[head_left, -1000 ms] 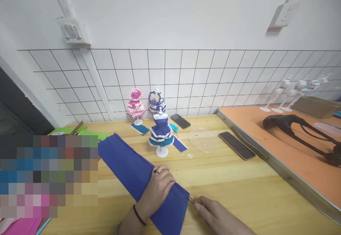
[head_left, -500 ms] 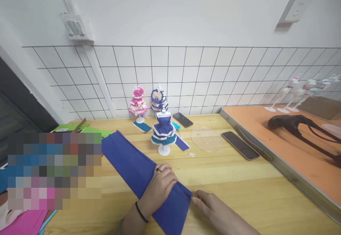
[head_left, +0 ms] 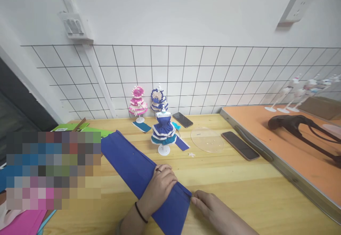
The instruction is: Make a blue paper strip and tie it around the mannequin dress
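A long strip of dark blue crepe paper [head_left: 128, 164] lies slantwise on the wooden table, its far edge folded over in a narrow band. My left hand [head_left: 162, 185], with a ring and a black wrist band, is closed over that folded edge. At the strip's right corner my right hand [head_left: 205, 203] pinches the end of the fold between thumb and fingers. Just beyond the paper stands a small white dress form [head_left: 163, 149] wearing a tiered blue, white and teal dress [head_left: 163, 130].
Behind are a pink dress model [head_left: 138, 103] and a blue one [head_left: 157, 98]. A teal scrap [head_left: 141, 126], a blue scrap [head_left: 182, 143], a clear round plate [head_left: 206, 141] and two phones [head_left: 239, 145] [head_left: 183, 119] lie around. An orange board [head_left: 247, 118] is at right.
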{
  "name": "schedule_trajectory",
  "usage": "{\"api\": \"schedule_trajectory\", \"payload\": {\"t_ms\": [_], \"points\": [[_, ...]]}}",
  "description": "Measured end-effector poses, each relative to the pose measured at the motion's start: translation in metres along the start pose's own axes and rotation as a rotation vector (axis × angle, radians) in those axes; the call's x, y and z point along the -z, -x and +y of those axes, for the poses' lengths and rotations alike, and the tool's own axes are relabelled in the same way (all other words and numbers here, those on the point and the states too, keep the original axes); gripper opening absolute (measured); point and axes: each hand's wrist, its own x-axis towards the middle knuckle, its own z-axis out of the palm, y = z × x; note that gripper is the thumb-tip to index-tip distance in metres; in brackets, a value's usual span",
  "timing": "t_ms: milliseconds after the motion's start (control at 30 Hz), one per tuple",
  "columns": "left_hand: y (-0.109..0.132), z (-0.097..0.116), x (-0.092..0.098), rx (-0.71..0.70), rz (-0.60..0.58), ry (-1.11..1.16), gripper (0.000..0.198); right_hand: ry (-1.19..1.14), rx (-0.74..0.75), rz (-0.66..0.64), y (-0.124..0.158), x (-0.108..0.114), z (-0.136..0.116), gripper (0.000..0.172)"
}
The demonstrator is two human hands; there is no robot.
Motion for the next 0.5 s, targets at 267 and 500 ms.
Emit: {"api": "schedule_trajectory", "payload": {"t_ms": [267,500], "points": [[0.0,-0.001,-0.0006,-0.008,0.002,-0.005,0.013,-0.015,0.019,0.011,-0.0029,-0.002,0.0019,0.035],[0.0005,-0.0026,-0.0024,-0.006,0.005,0.006,0.013,-0.042,-0.005,0.001,-0.0053,-0.002,0.0025,0.035]]}}
